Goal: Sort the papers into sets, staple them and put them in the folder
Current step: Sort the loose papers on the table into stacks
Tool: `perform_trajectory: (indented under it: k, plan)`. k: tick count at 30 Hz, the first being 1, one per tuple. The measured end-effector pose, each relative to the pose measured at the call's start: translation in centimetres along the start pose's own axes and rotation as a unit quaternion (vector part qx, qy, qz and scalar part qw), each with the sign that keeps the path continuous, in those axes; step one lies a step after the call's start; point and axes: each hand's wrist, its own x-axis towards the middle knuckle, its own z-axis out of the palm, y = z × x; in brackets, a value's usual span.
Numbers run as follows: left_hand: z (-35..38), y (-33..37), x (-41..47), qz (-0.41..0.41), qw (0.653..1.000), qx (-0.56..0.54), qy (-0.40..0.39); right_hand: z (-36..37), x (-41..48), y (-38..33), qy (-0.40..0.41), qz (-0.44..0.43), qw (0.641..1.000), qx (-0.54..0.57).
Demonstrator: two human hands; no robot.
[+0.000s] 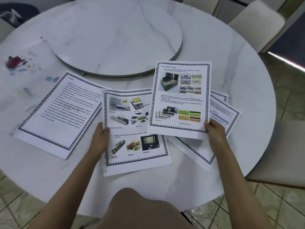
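Three heaps of bordered printed papers lie on the round white table [231, 66]. A text page tops the left pile [57, 113]. The middle pile [132, 138] shows pictures of cards and microfilm; my left hand [100, 138] grips its left edge, thumb on top. My right hand [216, 134] holds one picture sheet [179, 96] by its lower right corner, lifted above the table. Under that sheet, fanned pages form the right pile [219, 113]. No stapler or folder is in view.
A raised round turntable [115, 35] fills the table's centre behind the papers. A transparent sleeve with colourful stickers [21, 66] lies at the far left. White chairs stand at the back right [257, 22] and right [283, 154]. Tiled floor surrounds the table.
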Motion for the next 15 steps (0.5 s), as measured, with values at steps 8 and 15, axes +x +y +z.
perform_trajectory:
  k: [8, 15]
  plan:
    - [-0.4, 0.3, 0.3, 0.007, 0.999, -0.025, -0.047, 5.5, -5.4, 1.8, -0.045, -0.001, 0.997, -0.067]
    - [-0.6, 0.5, 0.4, 0.009, 0.997, -0.05, -0.064, 8.1, -8.4, 1.9, -0.056, -0.023, 0.993, -0.103]
